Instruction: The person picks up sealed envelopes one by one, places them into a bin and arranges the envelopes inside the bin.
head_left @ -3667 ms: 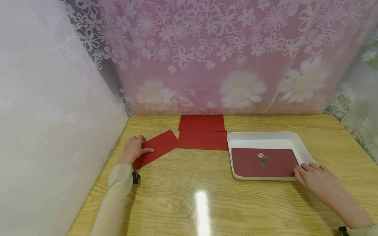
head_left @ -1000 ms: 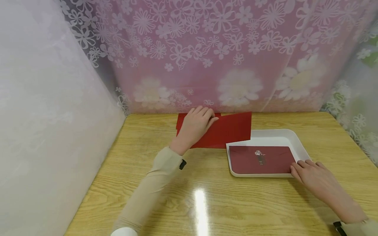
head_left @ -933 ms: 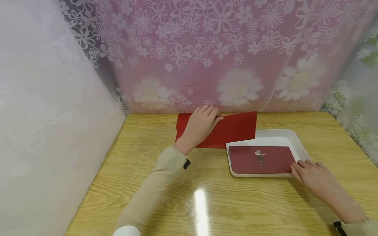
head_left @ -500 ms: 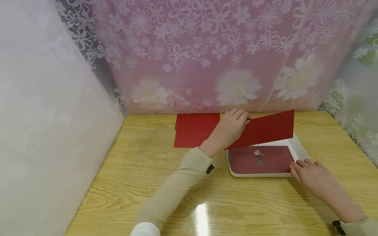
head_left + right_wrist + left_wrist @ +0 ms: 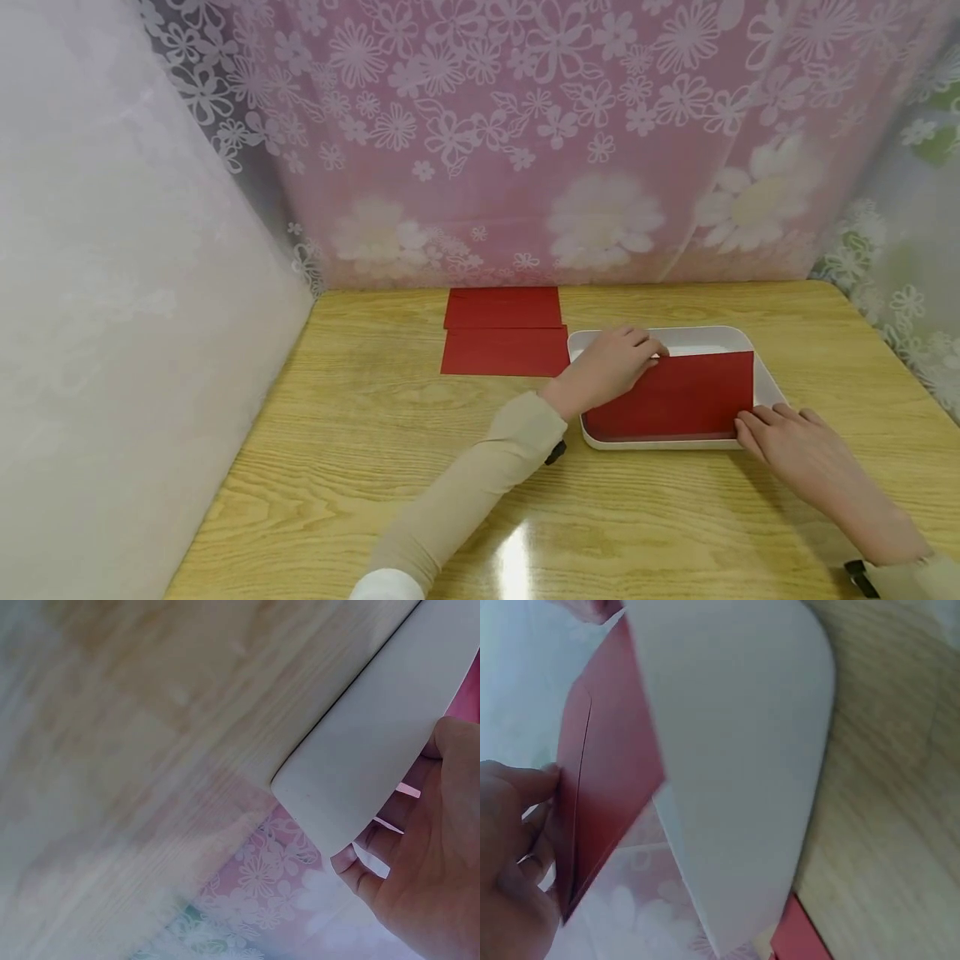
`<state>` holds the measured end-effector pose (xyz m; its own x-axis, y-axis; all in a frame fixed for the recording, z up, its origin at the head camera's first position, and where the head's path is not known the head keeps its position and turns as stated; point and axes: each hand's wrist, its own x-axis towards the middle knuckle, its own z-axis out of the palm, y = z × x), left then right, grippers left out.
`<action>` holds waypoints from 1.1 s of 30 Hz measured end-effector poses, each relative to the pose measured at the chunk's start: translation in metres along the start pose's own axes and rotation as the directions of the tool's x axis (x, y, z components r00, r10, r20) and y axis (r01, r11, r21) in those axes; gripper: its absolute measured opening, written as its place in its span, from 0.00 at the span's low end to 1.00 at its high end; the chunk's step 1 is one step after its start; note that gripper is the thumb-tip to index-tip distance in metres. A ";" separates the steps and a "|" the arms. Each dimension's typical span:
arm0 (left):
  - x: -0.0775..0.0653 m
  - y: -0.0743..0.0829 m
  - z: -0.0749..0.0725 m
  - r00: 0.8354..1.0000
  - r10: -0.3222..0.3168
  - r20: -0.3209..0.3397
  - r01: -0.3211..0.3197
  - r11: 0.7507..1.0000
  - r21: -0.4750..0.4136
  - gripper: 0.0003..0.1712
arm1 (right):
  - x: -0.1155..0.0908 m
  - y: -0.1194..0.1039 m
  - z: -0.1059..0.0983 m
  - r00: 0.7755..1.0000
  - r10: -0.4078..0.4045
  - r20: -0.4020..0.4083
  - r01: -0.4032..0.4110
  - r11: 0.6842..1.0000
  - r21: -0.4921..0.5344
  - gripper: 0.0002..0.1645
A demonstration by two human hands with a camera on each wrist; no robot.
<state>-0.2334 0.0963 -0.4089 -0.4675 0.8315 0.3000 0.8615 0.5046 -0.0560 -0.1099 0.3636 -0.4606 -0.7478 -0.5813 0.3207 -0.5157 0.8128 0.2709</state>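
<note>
A red envelope is held over the white tray by my left hand, which pinches its upper left edge. It covers nearly all of the darker printed envelope lying in the tray. In the left wrist view, the red envelope shows a flap line, and the left hand has fingers and thumb on its edge. My right hand grips the tray's front right corner. Seen from the right wrist, the right hand has its fingers curled along the tray's rim.
Two more red envelopes lie flat on the wooden table left of the tray: a back one at the table's far edge and a front one nearly touching the tray. A flowered curtain hangs behind, with a white wall at left.
My left hand has picked up the red envelope at the far left, carried it right above the two flat ones and lowered it to the tray. The right hand stays at the tray corner.
</note>
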 end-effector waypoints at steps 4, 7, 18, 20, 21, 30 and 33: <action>-0.005 0.001 0.006 0.996 -0.040 0.079 0.036 0.998 0.043 0.19 | 0.000 -0.001 -0.001 0.999 0.024 0.024 -0.025 1.000 0.017 0.11; -0.008 -0.001 0.007 0.990 -0.059 0.130 0.052 0.997 0.053 0.20 | 0.000 -0.002 -0.001 0.999 0.033 0.029 -0.034 0.999 0.019 0.11; -0.023 -0.018 -0.011 0.989 -0.145 -0.039 0.143 0.989 -0.046 0.15 | -0.001 -0.001 -0.001 1.000 -0.008 0.000 0.007 1.000 -0.005 0.12; -0.028 -0.024 -0.013 0.980 -0.174 -0.097 0.170 0.984 -0.057 0.14 | -0.002 -0.001 -0.002 1.000 0.003 0.003 -0.003 1.000 0.007 0.09; -0.031 -0.028 -0.013 0.974 -0.192 -0.121 0.185 0.981 -0.062 0.14 | -0.002 -0.001 -0.002 1.000 0.006 0.002 -0.006 1.000 0.011 0.09; -0.064 -0.066 -0.009 0.927 -0.364 -0.089 0.361 0.931 -0.049 0.15 | 0.000 -0.001 -0.001 1.000 0.013 0.003 -0.013 1.000 0.019 0.09; -0.078 -0.075 -0.006 0.910 -0.415 -0.013 0.415 0.909 -0.042 0.15 | 0.001 -0.001 -0.001 1.000 0.006 -0.013 -0.005 1.000 0.018 0.10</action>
<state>-0.2605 -0.0081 -0.4224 -0.7806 0.5436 0.3084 0.5976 0.7937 0.1137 -0.1098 0.3627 -0.4600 -0.7452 -0.5773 0.3338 -0.5192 0.8164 0.2529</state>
